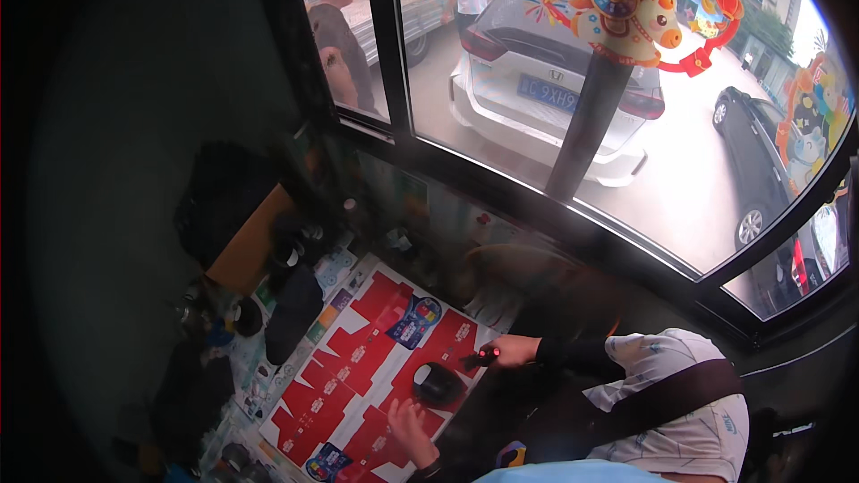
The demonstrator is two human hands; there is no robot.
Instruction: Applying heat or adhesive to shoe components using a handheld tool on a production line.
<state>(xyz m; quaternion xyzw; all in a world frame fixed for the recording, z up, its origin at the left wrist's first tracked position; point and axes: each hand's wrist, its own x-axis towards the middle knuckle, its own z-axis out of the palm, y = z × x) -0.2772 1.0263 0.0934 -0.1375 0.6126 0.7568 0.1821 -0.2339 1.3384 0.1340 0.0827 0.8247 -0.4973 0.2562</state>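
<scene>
Cardboard [358, 376] lay flat and unfolded at lower centre; left hand [409, 425] rested open on it, right hand [514, 351] gripped a small dark tool [483, 357].

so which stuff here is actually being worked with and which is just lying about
In hand:
- left hand resting on the red flattened carton sheet
- right hand holding a small dark tool
- black round object on the sheet, between both hands

Lying about:
- dark jars by the wall
- brown board
</scene>
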